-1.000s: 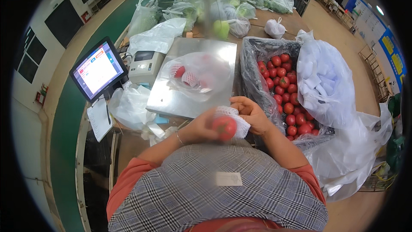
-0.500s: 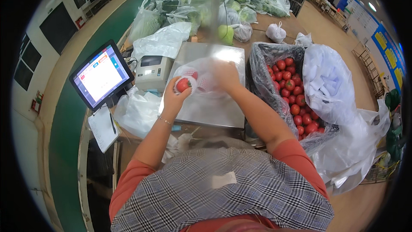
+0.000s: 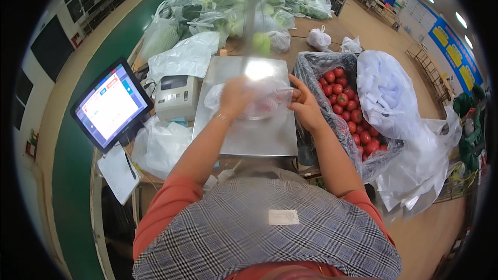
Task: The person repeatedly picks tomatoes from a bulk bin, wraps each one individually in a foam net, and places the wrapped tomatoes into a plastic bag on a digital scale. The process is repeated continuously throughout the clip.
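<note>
Pinching bag point(image 3: 265, 105) edge in curled right hand point(image 3: 307, 105), cannot tell left hand's point(image 3: 236, 96) grip, with room toward scale's point(image 3: 257, 142) near edge.

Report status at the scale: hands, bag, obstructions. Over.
Right hand pinching the clear bag at its right edge. Left hand over its left side, blurred, grip unclear. Bag on metal scale plate, reddish contents blurred. Left hand partly blocking view.

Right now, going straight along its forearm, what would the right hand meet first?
Beyond the clear bag at the right hand, probably the pale bag behind the metal plate, though depth is unclear.
</note>
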The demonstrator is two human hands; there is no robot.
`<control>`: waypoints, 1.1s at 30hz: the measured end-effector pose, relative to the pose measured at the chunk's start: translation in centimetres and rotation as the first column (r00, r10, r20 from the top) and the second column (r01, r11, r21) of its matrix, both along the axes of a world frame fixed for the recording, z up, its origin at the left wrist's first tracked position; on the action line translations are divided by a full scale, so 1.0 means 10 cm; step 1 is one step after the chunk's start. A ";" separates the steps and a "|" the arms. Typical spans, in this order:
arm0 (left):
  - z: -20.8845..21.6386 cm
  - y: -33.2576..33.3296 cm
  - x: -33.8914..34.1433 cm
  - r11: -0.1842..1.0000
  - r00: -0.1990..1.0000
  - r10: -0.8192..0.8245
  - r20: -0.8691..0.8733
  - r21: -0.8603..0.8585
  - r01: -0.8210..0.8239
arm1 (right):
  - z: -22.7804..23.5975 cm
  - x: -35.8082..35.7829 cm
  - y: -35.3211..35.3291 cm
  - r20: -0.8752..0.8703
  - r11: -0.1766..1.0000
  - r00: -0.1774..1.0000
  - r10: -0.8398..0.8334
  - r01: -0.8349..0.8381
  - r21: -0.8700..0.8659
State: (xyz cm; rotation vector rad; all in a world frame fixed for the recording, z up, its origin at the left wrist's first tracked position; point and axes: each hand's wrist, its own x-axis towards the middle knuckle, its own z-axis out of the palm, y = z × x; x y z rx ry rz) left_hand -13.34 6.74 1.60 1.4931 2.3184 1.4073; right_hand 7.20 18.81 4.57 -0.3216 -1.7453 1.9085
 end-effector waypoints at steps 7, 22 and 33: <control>-0.87 -0.92 -1.00 0.836 0.868 0.469 0.162 0.236 -0.496 | -0.26 0.30 0.17 0.081 0.889 0.936 -0.343 0.295 0.351; -1.11 -0.90 -1.02 0.918 0.843 0.382 0.380 -0.046 -0.395 | -0.25 0.00 -0.59 -0.133 0.425 0.738 -0.662 0.515 0.744; -0.92 -0.51 -0.82 0.982 0.609 0.150 0.779 -0.044 -0.185 | -0.17 -0.48 -0.42 0.076 0.915 0.946 -0.314 0.280 0.289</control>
